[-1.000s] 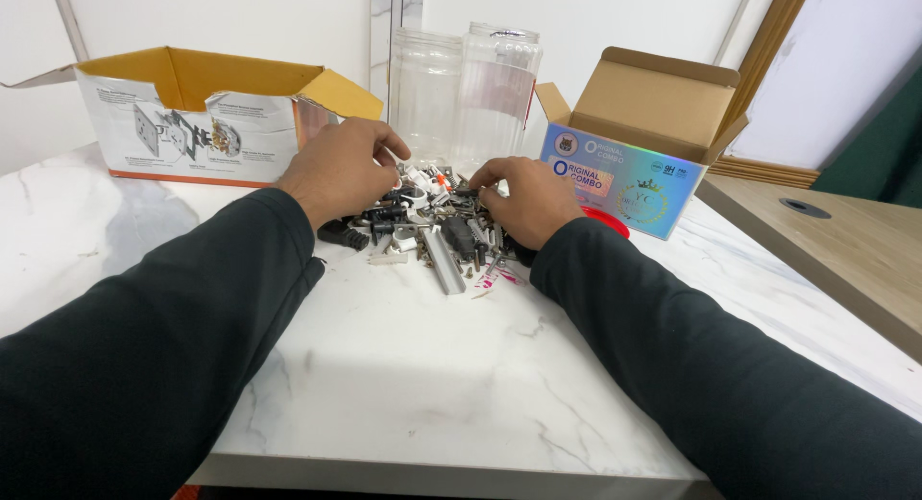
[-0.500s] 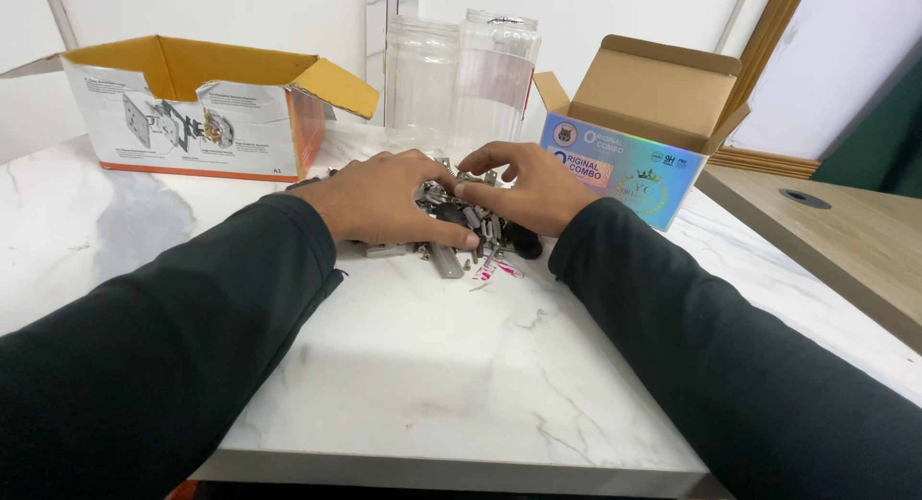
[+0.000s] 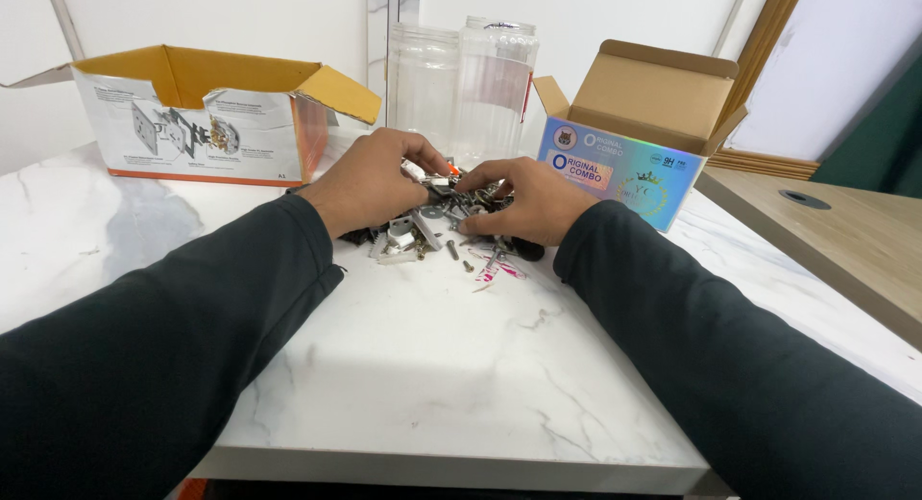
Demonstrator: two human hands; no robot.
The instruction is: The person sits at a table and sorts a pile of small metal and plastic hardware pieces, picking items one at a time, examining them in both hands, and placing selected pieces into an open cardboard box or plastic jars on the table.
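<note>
hands parted slightly | left hand (image 3: pixel 370 183), right hand (image 3: pixel 523 200) pinching hardware pile (image 3: pixel 442 226) | marble table (image 3: pixel 432 365)

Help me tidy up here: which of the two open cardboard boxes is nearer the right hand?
The small box with the shiny blue front, just beyond the right hand. The larger white and orange box sits far off on the left side.

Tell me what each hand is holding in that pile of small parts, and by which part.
Cannot be told: left hand and right hand rest fingers in the pile of small hardware, and any pinched piece is hidden.
</note>
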